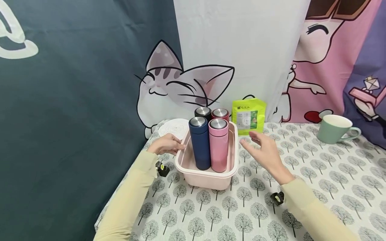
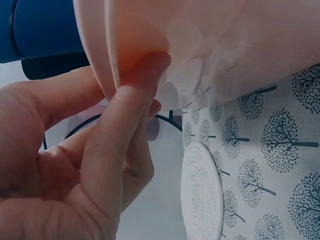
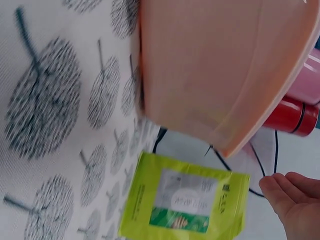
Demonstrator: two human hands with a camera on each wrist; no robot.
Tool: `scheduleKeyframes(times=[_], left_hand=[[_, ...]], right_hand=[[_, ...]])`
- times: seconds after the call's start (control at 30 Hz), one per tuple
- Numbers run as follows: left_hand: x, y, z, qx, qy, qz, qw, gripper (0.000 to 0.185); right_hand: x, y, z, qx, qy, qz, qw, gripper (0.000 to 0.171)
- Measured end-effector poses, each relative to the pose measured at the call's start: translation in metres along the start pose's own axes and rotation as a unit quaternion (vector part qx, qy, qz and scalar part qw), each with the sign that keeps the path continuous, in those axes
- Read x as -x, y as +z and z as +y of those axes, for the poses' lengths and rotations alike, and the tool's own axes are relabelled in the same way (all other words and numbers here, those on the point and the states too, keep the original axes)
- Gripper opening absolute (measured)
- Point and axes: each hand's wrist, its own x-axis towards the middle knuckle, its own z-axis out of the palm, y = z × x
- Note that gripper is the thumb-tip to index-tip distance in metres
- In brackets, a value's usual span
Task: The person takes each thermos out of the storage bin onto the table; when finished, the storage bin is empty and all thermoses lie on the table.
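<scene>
The pink tub [image 1: 208, 175] sits near the left edge of the table [image 1: 331, 187], and the left hand [image 1: 166, 144] is the one in contact with it: the left-wrist view shows a fingertip [image 2: 145, 67] pressed against the tub's rim [image 2: 107, 55] with the thumb [image 2: 65, 95] on the other side, a light pinch on the thin lip. The right hand [image 1: 265, 152] hangs apart from the tub's right wall, fingers spread and relaxed, holding nothing, so the tub lies to its left across a gap of bare cloth. The tub's long axis runs from near to far, with its long walls facing the two hands. Four flasks stand upright inside it: a navy flask [image 1: 199, 143] and a pink flask [image 1: 218, 144] nearer, a black flask [image 1: 203, 113] and a red flask [image 1: 220, 114] behind. Far of the tub, a green pouch [image 1: 249, 116] leans at the backdrop, a white coaster [image 1: 174, 128] lies flat by the left hand, and a green mug [image 1: 334, 129] stands well off to the right. The cloth carries a printed tree pattern, and cartoon curtains close off the far side
</scene>
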Motion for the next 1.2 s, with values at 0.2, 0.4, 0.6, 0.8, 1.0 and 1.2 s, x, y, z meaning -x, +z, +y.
scheduleKeyframes(times=[0.2,0.4,0.6,0.8,1.0,1.2], left_hand=[[0.001,0.001,-0.002,0.003,-0.008,0.002,1.0000,0.032],[0.002,0.002,-0.003,0.007,-0.004,0.003,1.0000,0.030],[0.003,0.001,-0.001,0.001,0.001,-0.001,1.0000,0.030],[0.000,0.000,0.002,-0.015,0.004,-0.001,0.9999,0.031],[-0.002,0.001,0.004,-0.015,0.008,-0.006,0.9998,0.035],[0.000,0.000,0.002,-0.016,0.005,-0.003,0.9999,0.034]], right_hand=[[-0.001,0.017,-0.014,0.000,-0.008,-0.027,1.000,0.078],[-0.005,0.030,-0.028,0.013,-0.002,-0.065,0.998,0.092],[-0.013,0.043,-0.039,0.040,-0.038,-0.058,0.997,0.088],[-0.016,0.050,-0.045,0.042,-0.048,-0.050,0.997,0.072],[-0.015,0.053,-0.045,0.035,-0.033,-0.056,0.997,0.068],[-0.015,0.059,-0.046,0.035,-0.039,-0.055,0.997,0.066]])
